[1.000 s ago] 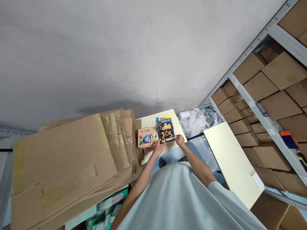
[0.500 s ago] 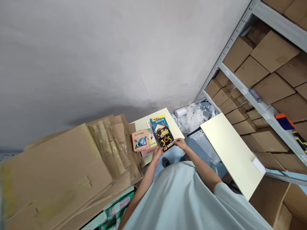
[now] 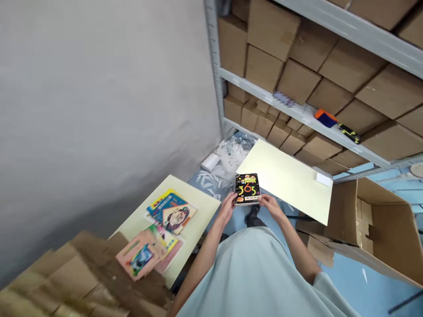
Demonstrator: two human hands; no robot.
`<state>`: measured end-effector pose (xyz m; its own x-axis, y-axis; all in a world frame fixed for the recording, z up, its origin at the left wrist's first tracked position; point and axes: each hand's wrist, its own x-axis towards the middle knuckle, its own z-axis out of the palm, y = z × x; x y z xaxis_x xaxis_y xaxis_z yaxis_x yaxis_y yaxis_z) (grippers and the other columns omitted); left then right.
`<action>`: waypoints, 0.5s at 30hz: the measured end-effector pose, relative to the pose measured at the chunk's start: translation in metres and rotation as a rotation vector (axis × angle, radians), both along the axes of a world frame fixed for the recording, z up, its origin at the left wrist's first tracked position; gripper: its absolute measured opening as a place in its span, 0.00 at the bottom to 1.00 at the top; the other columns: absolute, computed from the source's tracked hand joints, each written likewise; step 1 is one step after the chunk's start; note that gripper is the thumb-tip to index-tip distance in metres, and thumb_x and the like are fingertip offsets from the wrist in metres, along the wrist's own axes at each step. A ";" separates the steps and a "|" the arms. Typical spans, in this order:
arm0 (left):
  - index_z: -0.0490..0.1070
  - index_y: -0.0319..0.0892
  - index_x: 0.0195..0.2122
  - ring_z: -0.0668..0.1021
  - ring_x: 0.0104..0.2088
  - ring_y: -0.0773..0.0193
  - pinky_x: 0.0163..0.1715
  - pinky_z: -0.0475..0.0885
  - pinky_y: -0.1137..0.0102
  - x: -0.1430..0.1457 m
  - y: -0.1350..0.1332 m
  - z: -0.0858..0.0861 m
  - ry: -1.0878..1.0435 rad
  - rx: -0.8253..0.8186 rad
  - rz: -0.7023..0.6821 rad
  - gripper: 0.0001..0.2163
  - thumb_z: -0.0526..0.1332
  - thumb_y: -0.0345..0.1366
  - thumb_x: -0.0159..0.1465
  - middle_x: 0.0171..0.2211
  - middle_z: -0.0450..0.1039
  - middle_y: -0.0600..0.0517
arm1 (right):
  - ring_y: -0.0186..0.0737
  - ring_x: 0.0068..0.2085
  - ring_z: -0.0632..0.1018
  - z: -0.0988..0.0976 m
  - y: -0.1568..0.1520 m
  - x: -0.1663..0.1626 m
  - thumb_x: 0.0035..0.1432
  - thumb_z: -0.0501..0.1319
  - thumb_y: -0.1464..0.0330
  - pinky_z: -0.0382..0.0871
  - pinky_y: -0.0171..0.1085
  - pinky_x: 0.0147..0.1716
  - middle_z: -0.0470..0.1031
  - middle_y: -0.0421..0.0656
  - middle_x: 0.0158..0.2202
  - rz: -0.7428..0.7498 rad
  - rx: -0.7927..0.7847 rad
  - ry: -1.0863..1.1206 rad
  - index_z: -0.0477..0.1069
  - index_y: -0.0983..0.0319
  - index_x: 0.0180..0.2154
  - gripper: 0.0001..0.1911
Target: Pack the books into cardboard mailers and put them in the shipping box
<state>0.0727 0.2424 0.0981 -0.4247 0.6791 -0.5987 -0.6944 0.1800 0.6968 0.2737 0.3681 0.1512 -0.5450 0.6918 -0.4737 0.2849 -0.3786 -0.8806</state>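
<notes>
I hold a small black book [image 3: 247, 189] with "365" on its cover in both hands, in the air between two pale tables. My left hand [image 3: 228, 207] grips its lower left edge and my right hand [image 3: 270, 206] its lower right edge. The book hangs over the near corner of the right-hand pale tabletop [image 3: 291, 176]. On the left table [image 3: 194, 229] lie a blue and yellow book [image 3: 172, 213] and a pink book [image 3: 140, 255] on top of other thin books.
Flattened cardboard sheets [image 3: 66, 281] pile up at the lower left. A metal shelf rack [image 3: 297, 110] full of brown boxes fills the right. An open carton [image 3: 373, 224] stands on the blue floor. White paper scraps and a paper roll [image 3: 210, 162] lie by the wall.
I lifted the black 365 book off the stack on the left table and carried it right, toward the other tabletop. My view swung right toward the shelves.
</notes>
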 end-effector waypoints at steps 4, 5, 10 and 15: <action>0.79 0.43 0.44 0.85 0.46 0.56 0.45 0.78 0.68 0.010 0.085 0.031 0.080 0.079 -0.140 0.24 0.76 0.52 0.53 0.46 0.86 0.47 | 0.42 0.40 0.81 0.006 0.055 0.035 0.50 0.76 0.41 0.76 0.40 0.46 0.84 0.45 0.40 -0.102 0.005 0.087 0.80 0.60 0.39 0.31; 0.79 0.42 0.44 0.85 0.46 0.56 0.44 0.78 0.68 0.014 0.106 0.038 0.099 0.094 -0.169 0.23 0.76 0.51 0.53 0.46 0.86 0.47 | 0.42 0.40 0.80 0.006 0.070 0.043 0.49 0.76 0.40 0.76 0.40 0.46 0.84 0.45 0.39 -0.121 0.014 0.098 0.79 0.59 0.39 0.31; 0.80 0.42 0.45 0.85 0.43 0.57 0.46 0.80 0.66 0.035 0.203 0.068 0.123 0.136 -0.276 0.24 0.78 0.47 0.50 0.45 0.86 0.47 | 0.41 0.39 0.80 0.006 0.142 0.080 0.49 0.78 0.42 0.75 0.40 0.45 0.83 0.42 0.38 -0.174 0.038 0.165 0.79 0.59 0.39 0.30; 0.81 0.41 0.46 0.86 0.44 0.56 0.49 0.82 0.64 0.058 0.270 0.093 0.121 0.160 -0.358 0.25 0.79 0.48 0.50 0.46 0.86 0.46 | 0.43 0.45 0.83 0.022 0.196 0.109 0.52 0.77 0.43 0.77 0.41 0.51 0.84 0.45 0.43 -0.279 0.033 0.205 0.81 0.59 0.44 0.30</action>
